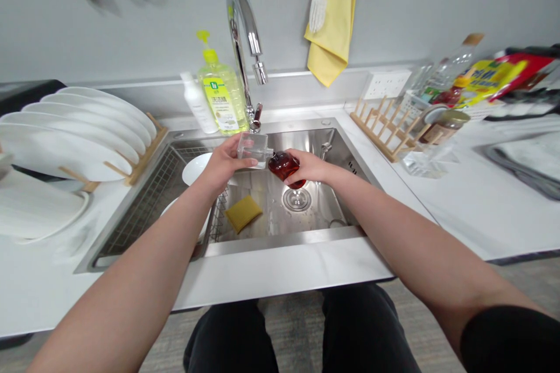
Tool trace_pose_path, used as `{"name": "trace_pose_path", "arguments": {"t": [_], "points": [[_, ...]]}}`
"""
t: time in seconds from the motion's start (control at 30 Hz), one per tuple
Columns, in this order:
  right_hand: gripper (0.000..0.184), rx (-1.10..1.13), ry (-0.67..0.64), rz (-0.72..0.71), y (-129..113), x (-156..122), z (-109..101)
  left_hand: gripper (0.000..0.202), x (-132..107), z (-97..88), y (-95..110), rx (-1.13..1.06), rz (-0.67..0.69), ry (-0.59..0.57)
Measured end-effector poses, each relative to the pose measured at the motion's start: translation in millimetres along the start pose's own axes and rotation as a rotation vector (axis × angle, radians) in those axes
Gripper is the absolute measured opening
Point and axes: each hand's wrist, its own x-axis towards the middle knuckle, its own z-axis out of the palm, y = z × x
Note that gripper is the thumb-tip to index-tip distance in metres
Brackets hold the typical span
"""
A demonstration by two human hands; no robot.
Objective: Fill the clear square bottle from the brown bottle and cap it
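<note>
Two hands point(224, 164) point(308, 167) hang over a steel sink point(289, 239) in white countertop point(284, 271).

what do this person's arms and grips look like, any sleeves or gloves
Left grip and right grip are bare human hands, with no gloves or rings visible. The left arm is bare as far as it shows; the right arm is bare up to a plain black sleeve. No watch shows.
</note>
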Motion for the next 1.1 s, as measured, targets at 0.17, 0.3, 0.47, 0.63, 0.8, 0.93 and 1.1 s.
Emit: {"name": "trace_pose_path", "arguments": {"t": [0.17, 0.3, 0.47, 0.63, 0.8, 0.93, 1.1], "points": [[0.067, -0.020, 0.006, 0.001, -2.2, -1.2, -0.1, 0.090, 0.5, -1.0, -1.1, 0.011, 0.003, -0.001], [0.066, -0.017, 0.007, 0.006, -3.3, -1.7, 0.2, 0.091, 1.0, -1.4, -1.9, 0.003, -0.005, -0.001], [0.069, -0.008, 0.008, -0.007, 0.0, -0.3, 0.9, 0.088, 0.4, -0.4, -0.7, 0.003, 0.011, 0.005], [0.071, 0.013, 0.003, -0.017, 3.0, 1.0, 1.2, 0.089, -1.1, 0.3, 1.5, -0.004, 0.000, 0.005], [0.070, 0.004, 0.005, -0.012, 1.8, 0.8, 0.5, 0.086, -1.5, 1.2, 2.9, 0.005, 0.010, -0.001], [0.070, 0.023, 0.002, -0.006, 0.8, 0.5, 0.8, 0.088, -2.5, 1.6, 4.5, 0.018, 0.019, -0.001], [0.071, 0.046, -0.010, 0.010, -0.5, -0.4, 1.2, 0.092, -2.7, 0.6, 3.8, 0.024, 0.003, 0.012]]}}
